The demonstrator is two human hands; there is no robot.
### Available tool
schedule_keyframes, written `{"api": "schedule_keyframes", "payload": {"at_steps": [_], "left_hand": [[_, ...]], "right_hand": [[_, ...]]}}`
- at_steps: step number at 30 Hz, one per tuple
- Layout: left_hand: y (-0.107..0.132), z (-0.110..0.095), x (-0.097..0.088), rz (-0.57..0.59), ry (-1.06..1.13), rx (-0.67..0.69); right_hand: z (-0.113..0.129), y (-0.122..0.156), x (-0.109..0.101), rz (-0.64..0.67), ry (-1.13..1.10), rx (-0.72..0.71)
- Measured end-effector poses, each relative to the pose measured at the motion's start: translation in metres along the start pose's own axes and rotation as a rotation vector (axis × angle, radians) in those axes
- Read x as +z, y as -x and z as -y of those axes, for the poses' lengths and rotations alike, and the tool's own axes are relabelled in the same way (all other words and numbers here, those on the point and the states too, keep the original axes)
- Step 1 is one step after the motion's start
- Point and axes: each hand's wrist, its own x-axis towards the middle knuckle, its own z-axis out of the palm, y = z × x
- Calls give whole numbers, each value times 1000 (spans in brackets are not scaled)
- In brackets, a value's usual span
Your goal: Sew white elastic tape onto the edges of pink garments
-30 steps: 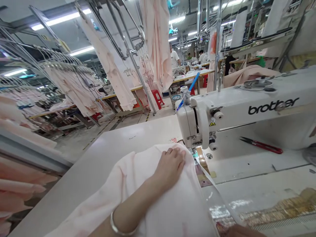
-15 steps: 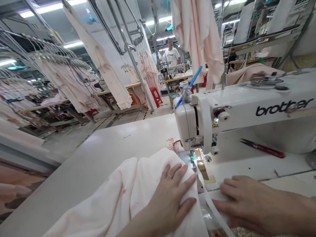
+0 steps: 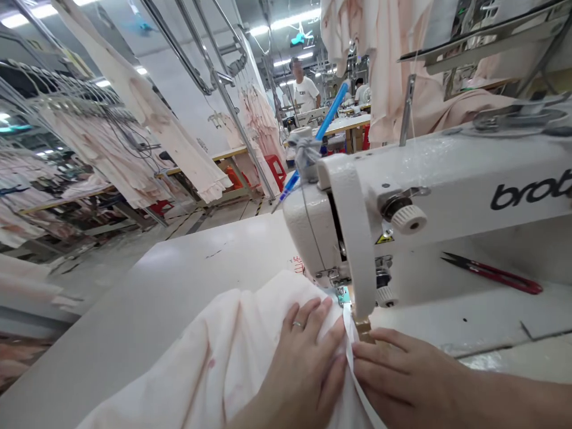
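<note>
My left hand (image 3: 301, 363) lies flat on a gathered pale pink fabric (image 3: 179, 369), fingers spread, just in front of the presser foot (image 3: 342, 295) of a white Brother sewing machine (image 3: 447, 179). My right hand (image 3: 393, 375) rests with its fingers over a narrow white tape (image 3: 351, 339), which runs along the fabric's edge towards the foot. A small brass guide (image 3: 363, 326) shows next to my right fingertips. The fabric and my hands hide the needle plate.
Red-handled thread snips (image 3: 491, 273) lie on the white sewing table (image 3: 156, 280) right of the machine head. Pink garments (image 3: 147, 125) hang from metal rails at the left. Farther back, a co-worker in a white T-shirt (image 3: 306, 89) stands among other machines.
My right hand has come in from the lower right to the tape beside my left hand. The fabric has moved up to the presser foot, and the view has shifted closer to the machine.
</note>
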Motion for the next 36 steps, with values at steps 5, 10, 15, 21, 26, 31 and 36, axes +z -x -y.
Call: {"api": "schedule_keyframes", "payload": {"at_steps": [5, 10, 15, 21, 26, 31, 36], "left_hand": [[-1, 3, 7, -89, -2, 44], [-7, 0, 9, -103, 11, -21], [-11, -3, 7, -73, -1, -39], [-10, -2, 13, -191, 7, -33], [-14, 1, 10, -241, -24, -1], [-17, 1, 9, -266, 56, -39], [-27, 11, 10, -235, 161, -92]], "right_hand": [[-6, 3, 19, -130, -87, 29], [-12, -2, 7, 1, -91, 73], [-17, -5, -15, 253, -222, 113], [-19, -5, -17, 298, -189, 102], [-20, -11, -17, 276, -152, 78], [-21, -12, -15, 264, -163, 82], [-19, -8, -14, 275, -214, 113]]}}
